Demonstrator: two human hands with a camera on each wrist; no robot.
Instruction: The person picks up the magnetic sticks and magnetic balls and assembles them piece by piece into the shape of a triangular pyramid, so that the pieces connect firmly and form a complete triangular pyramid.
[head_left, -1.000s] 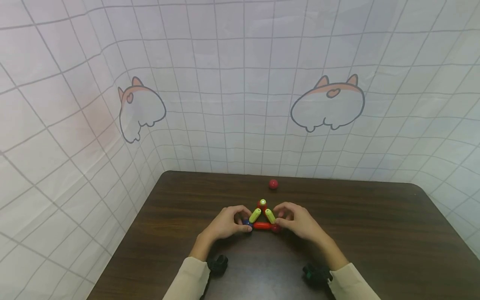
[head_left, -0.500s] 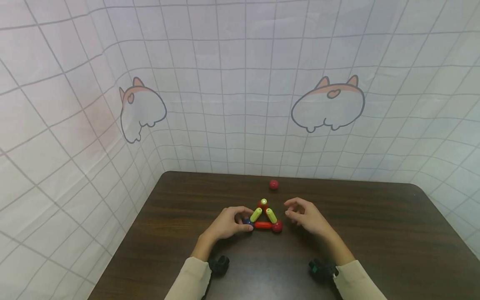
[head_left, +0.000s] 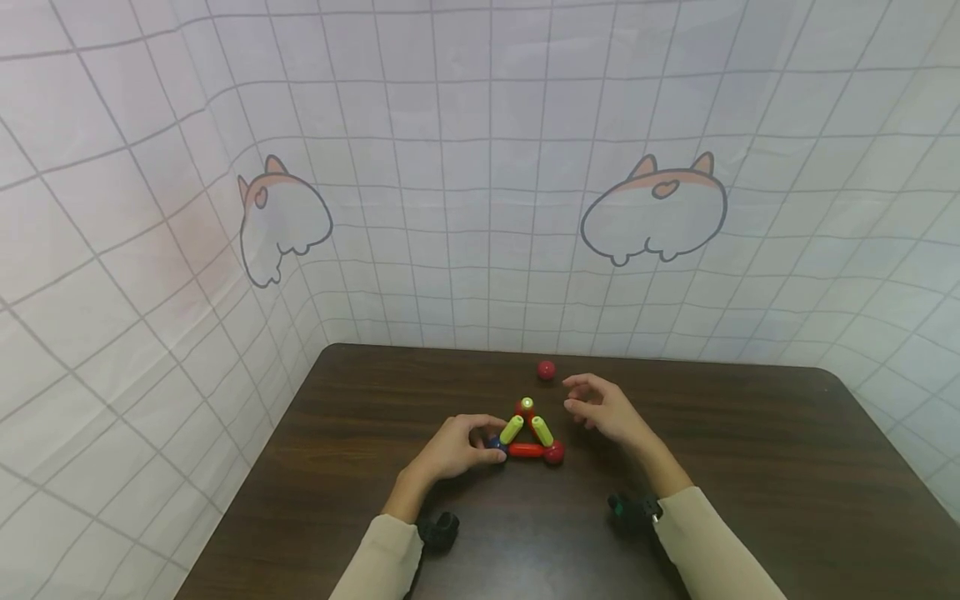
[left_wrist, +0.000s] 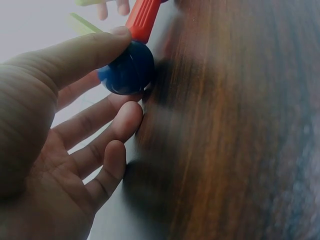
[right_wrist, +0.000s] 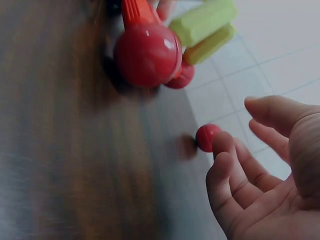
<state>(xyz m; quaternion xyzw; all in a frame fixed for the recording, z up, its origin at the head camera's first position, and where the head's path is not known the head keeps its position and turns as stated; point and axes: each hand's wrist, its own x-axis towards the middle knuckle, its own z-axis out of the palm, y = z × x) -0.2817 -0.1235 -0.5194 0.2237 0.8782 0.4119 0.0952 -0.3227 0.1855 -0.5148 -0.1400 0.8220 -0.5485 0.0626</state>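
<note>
A triangular frame of balls and rods lies on the table. My left hand grips its blue ball, thumb on one side and fingers on the other. A red rod joins this ball to a red ball at the right corner. Another red ball forms the far corner. Yellow-green rods rise from the corners, leaning inward with free upper ends. My right hand hovers right of the frame, fingers loosely bent, holding nothing. Just beyond its fingertips sits a loose red ball.
The dark wooden table has rounded far corners. A white grid-patterned cloth hangs behind it and along the sides. Dark wrist cameras are strapped under both wrists.
My right hand has let go of the frame's right red ball, drawn off to the right, then moved away from me toward the loose red ball. My left hand keeps its hold.
</note>
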